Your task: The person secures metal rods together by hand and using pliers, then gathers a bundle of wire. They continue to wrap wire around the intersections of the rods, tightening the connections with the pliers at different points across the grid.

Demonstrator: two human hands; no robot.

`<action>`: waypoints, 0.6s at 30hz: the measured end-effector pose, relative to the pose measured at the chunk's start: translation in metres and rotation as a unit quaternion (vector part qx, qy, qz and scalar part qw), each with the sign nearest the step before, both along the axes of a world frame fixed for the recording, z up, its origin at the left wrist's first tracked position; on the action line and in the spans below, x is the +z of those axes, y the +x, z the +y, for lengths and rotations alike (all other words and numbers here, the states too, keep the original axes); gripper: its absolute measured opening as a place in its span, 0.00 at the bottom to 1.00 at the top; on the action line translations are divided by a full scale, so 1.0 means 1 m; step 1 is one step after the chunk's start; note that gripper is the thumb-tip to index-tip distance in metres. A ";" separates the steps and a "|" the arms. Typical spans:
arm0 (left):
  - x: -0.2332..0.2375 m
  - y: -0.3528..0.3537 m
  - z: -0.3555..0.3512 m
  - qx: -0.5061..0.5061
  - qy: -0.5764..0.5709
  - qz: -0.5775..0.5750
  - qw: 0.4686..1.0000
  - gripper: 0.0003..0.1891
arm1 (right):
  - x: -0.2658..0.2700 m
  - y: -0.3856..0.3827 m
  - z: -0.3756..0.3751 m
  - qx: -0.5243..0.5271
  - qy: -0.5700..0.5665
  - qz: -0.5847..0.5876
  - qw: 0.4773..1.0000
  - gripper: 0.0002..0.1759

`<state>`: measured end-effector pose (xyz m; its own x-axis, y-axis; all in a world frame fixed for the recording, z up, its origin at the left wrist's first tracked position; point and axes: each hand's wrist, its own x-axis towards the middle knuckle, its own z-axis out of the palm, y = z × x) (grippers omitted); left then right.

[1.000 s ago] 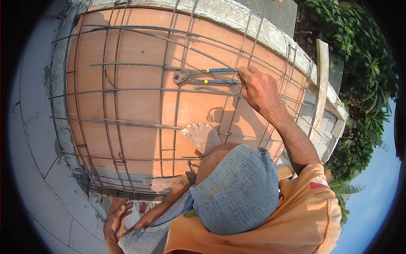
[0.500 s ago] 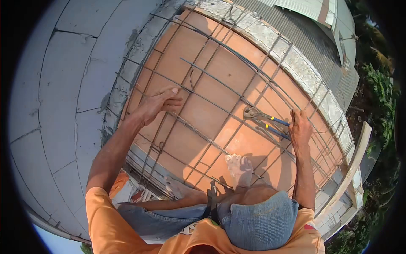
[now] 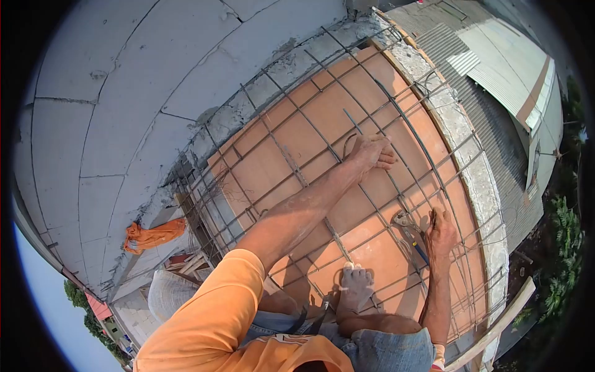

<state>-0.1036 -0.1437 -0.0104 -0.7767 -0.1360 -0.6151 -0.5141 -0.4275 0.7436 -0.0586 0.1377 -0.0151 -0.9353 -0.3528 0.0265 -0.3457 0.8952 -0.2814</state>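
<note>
My left hand (image 3: 372,152) reaches over the middle of the steel grid, its fingers curled together around a thin reinforcing bar (image 3: 350,116). Just left of these fingers a bent wire (image 3: 347,146) curves up; the underside of the grip is hidden. On the right, my right hand (image 3: 441,230) is closed on the handles of a pair of end-cutting pincers (image 3: 404,220). One blue handle (image 3: 421,253) shows below it, and the metal jaws point left over the grid. Orange-brown boards (image 3: 310,152) lie beneath the bars.
My bare foot (image 3: 356,286) rests among the bars. A grey block wall (image 3: 124,118) borders the left; a rough concrete edge (image 3: 477,180) runs along the right, with corrugated roofing (image 3: 458,62) beyond. An orange cloth (image 3: 154,235) and a wooden plank (image 3: 502,322) lie nearby.
My left hand has moved rightward across the grid and closed from an open pose onto a bar. The view has turned and shifted; the pincers remain in my right hand.
</note>
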 end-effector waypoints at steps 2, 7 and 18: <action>-0.010 -0.008 0.000 0.017 -0.006 -0.016 1.000 0.22 | 0.001 -0.004 -0.012 0.004 0.004 -0.007 1.000 0.07; -0.016 -0.019 -0.013 0.041 -0.013 -0.040 0.998 0.17 | -0.004 -0.009 -0.029 0.020 0.020 -0.006 1.000 0.05; -0.017 -0.039 -0.047 -0.011 -0.108 -0.091 0.990 0.15 | -0.006 -0.015 -0.047 0.030 -0.051 -0.059 0.997 0.05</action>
<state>-0.1423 -0.1910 -0.0273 -0.6600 -0.2642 -0.7033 -0.6550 -0.2561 0.7109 -0.0732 0.0903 -0.0206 -0.9117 -0.4086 -0.0438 -0.3563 0.8391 -0.4110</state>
